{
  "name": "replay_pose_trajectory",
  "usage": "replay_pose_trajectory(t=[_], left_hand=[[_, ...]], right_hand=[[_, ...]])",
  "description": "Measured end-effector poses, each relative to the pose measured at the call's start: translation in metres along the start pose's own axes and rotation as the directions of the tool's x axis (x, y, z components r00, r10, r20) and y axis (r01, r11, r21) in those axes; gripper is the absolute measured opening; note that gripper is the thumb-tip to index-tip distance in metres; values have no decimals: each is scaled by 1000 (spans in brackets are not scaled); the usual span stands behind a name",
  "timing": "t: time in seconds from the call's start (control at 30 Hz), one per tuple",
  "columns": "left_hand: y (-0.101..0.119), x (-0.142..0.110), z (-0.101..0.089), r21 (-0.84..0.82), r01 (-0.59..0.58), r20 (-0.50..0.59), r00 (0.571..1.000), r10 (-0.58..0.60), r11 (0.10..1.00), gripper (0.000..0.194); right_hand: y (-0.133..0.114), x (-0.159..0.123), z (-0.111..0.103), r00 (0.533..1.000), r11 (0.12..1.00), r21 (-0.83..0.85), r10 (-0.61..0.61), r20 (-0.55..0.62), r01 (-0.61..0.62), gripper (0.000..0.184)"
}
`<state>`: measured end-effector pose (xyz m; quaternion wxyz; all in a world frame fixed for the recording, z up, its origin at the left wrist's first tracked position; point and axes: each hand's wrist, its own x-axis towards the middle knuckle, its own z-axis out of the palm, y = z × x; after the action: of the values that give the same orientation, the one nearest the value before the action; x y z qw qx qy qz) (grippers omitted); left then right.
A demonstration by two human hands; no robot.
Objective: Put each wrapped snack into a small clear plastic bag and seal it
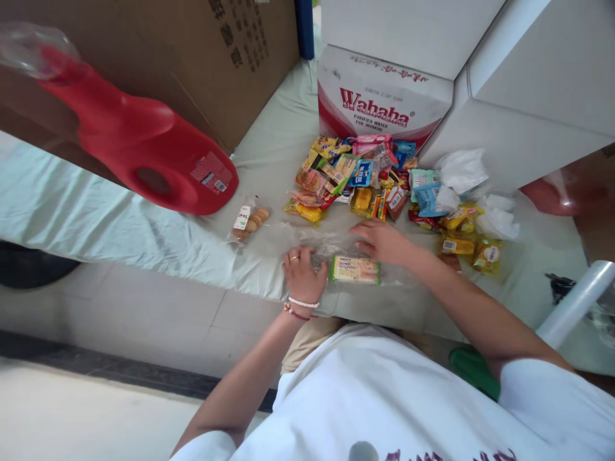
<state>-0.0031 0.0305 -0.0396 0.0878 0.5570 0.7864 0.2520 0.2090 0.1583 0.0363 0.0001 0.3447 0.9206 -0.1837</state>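
A small cracker packet (pixel 355 269) with green ends lies flat on a sheet of clear plastic film (pixel 403 276) near the table's front edge. My left hand (pixel 303 276) rests palm down on the film just left of the packet, its fingers apart. It wears a ring, with a white beaded bracelet and a red cord at the wrist. Over the packet's far right side is my right hand (pixel 382 242), fingers stretched to the left and thumb apart from them. Both hands touch or hover close over the film; exact contact is hard to make out.
Behind lies a heap of wrapped snacks (pixel 361 173), beside crumpled white plastic (pixel 464 170). A bag of round biscuits (pixel 250 221) and a large red bottle (pixel 158 153) stand left. A Wahaba-style printed carton (pixel 384 96) is behind; a film roll (pixel 579 304) is right.
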Motion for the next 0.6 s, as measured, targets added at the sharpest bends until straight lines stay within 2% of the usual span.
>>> replay_pose_trajectory(t=[0.03, 0.1, 0.17, 0.23, 0.3, 0.4, 0.5, 0.6], left_hand=[[0, 0, 1, -7, 21, -28, 999, -21, 1000, 40], [0, 0, 1, -24, 44, -49, 998, -46, 999, 64], [0, 2, 0, -42, 62, -29, 998, -64, 997, 78], [1, 5, -3, -54, 89, 6, 996, -89, 995, 81], [3, 9, -6, -36, 116, 60, 992, -114, 993, 70], [6, 14, -8, 21, 122, 139, 983, -123, 992, 35], [5, 15, -7, 26, 97, 153, 983, -100, 995, 9], [-3, 14, -11, -57, 71, 111, 992, -64, 996, 3]], right_hand=[[-9, 18, 6, 1000, 999, -26, -22, 13, 23, 41], [-21, 44, 16, 998, 997, -80, 26, 53, -22, 44], [-22, 57, 18, 988, 992, -96, 97, 117, -86, 33], [-17, 59, 13, 984, 994, -72, 92, 155, -82, 18], [-15, 53, 4, 993, 999, -48, 10, 122, -4, 13], [-25, 32, -5, 995, 993, -89, -75, 62, 80, 18], [-47, 1, 0, 991, 975, -216, -34, 128, 61, 27], [-63, -30, 17, 976, 968, -228, -52, 210, 101, 34]])
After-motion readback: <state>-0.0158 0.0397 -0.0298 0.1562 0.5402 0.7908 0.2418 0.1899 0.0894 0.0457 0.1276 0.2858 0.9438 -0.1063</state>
